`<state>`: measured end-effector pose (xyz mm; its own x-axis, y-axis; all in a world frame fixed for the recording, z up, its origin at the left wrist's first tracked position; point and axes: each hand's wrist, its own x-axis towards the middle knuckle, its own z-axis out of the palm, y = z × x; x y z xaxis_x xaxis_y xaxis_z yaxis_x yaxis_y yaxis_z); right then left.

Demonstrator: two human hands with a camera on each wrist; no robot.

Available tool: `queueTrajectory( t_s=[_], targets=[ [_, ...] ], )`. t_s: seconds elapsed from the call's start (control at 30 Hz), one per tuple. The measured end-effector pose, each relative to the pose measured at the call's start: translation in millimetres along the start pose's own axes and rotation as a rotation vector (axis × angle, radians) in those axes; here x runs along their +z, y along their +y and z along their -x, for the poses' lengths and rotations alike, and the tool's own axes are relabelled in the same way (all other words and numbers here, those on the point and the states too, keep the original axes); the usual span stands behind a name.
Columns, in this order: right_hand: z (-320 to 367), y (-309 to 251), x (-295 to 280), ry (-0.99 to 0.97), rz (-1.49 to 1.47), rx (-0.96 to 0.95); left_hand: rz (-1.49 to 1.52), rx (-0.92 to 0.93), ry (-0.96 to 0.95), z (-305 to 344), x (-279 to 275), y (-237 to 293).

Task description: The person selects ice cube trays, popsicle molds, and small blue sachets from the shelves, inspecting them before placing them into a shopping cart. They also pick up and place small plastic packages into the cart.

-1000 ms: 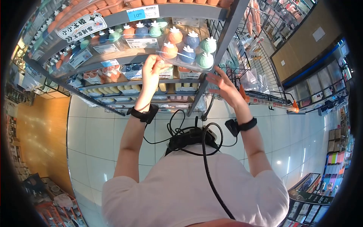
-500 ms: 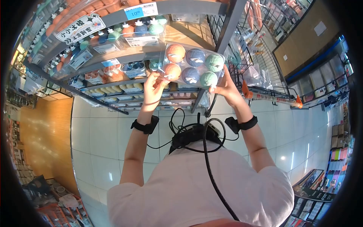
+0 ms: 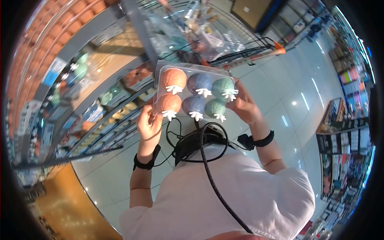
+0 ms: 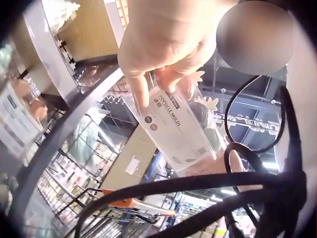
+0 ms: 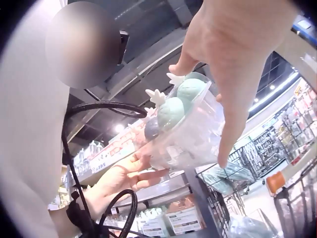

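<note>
A clear plastic pack of popsicle molds [image 3: 192, 94] is held up in front of the body in the head view. It has two rows of ribbed balls, orange, blue and green, with white leaf-shaped tips pointing toward the person. My left hand [image 3: 149, 122] grips its left end, thumb on the near side. At the green end, my right hand [image 3: 246, 105] has its thumb by the molds and fingers around the outer side. In the left wrist view, the printed label [image 4: 173, 124] reads "POPSICLE MOLDS". The right wrist view shows the green molds [image 5: 173, 111] close below my right thumb.
A shelf rack [image 3: 132, 60] with more packs stands at the left. Beyond the pack is a wire shopping cart [image 3: 224, 38] with an orange-cornered handle, holding plastic-wrapped goods. A black cable [image 3: 212, 180] hangs down the person's shirt. Display shelves [image 3: 344, 140] line the right side.
The pack has come away from the shelf toward the body and tilted, its white tips now facing the person. My right hand has taken hold of its right end. The view has turned right.
</note>
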<state>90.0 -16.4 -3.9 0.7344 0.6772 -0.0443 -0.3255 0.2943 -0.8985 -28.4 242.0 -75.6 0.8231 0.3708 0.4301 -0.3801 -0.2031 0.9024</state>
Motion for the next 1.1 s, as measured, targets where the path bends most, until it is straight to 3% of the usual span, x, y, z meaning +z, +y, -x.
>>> queueTrajectory(
  t_s=[0.07,0.17,0.27,0.37,0.47,0.53,0.67,0.73,0.77,0.83,0.87,0.97,1.0,1.07,1.1],
  targets=[
    [12,0,-16,0.089,-0.015,-0.033,-0.056,-0.075,-0.080,-9,16,4],
    [21,-5,-41,0.238,0.003,-0.077,-0.075,0.044,-0.156,-30,55,11],
    [18,-8,-79,0.250,-0.009,-0.027,-0.102,0.130,-0.218,-52,87,15],
    [-8,-21,-120,0.069,-0.040,-0.035,-0.114,0.096,-0.238,-73,114,25],
    [-37,-51,-151,-0.019,-0.080,0.142,-0.306,0.184,-0.218,-94,141,26],
    [-67,-72,-165,-0.069,-0.088,0.140,-0.347,0.178,-0.188,-111,160,29],
    [-112,-121,-210,-0.043,-0.031,0.180,-0.350,0.142,-0.111,-141,198,32],
    [-129,-155,-226,-0.011,0.252,-0.004,-0.493,0.189,-0.099,-154,203,34],
    [-140,-167,-239,-0.009,0.381,-0.132,-0.457,0.143,-0.026,-154,204,35],
    [-180,-192,-275,-0.044,0.196,-0.184,-0.385,0.125,0.144,-147,203,32],
    [-201,-210,-279,-0.018,-0.081,-0.037,-0.394,0.112,0.194,-137,196,31],
    [-238,-230,-259,-0.072,-0.090,0.070,-0.326,-0.005,0.388,-89,175,16],
    [-248,-227,-259,-0.094,-0.058,0.166,-0.330,-0.069,0.463,-72,172,13],
    [-329,-174,-327,-0.147,0.223,0.261,-0.368,-0.207,0.579,-34,165,7],
    [-342,-150,-323,-0.140,0.381,0.359,-0.403,-0.280,0.624,-13,162,4]
  ],
)
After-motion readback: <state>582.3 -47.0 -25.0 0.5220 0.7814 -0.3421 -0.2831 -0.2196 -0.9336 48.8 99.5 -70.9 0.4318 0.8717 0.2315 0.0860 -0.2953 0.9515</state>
